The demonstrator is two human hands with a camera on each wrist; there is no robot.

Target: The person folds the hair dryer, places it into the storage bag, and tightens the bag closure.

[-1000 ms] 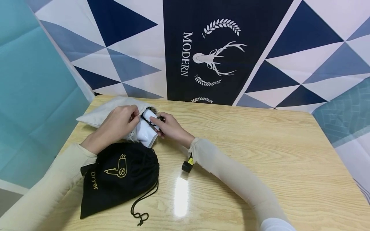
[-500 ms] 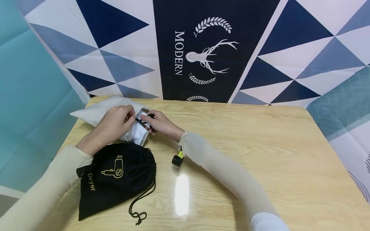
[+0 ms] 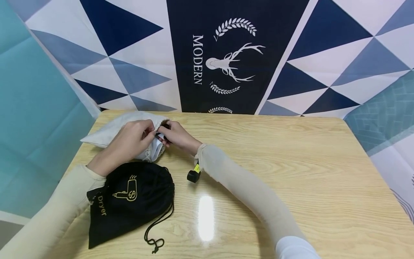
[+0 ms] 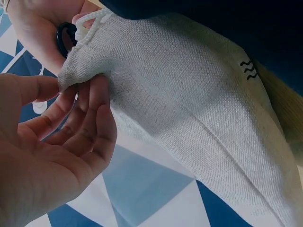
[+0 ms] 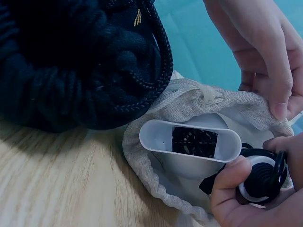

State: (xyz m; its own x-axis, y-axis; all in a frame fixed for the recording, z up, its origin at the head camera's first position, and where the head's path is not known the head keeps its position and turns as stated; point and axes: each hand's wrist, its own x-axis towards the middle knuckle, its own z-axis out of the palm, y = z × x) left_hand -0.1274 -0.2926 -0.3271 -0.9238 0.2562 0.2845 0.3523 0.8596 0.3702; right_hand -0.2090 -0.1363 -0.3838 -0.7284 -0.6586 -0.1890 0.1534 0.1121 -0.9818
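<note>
A beige linen drawstring bag lies at the table's far left. My left hand pinches its mouth edge between thumb and fingers, plain in the left wrist view on the fabric. Inside the mouth sits a white hair dryer, its flat oval nozzle facing out in the right wrist view. My right hand, at the opening, grips a round black-and-white end with black cord looped about it, seemingly the dryer's handle. The deeper part of the dryer is hidden by the bag.
A black drawstring pouch marked "Dryer" lies in front of the linen bag, its cord trailing right. Wood-grain tabletop extends to the right. A patterned cloth wall stands behind the table.
My right hand has moved left to the bag's mouth, taking the handle and cord inward. The white nozzle has sunk deeper into the bag. The left hand keeps hold of the edge.
</note>
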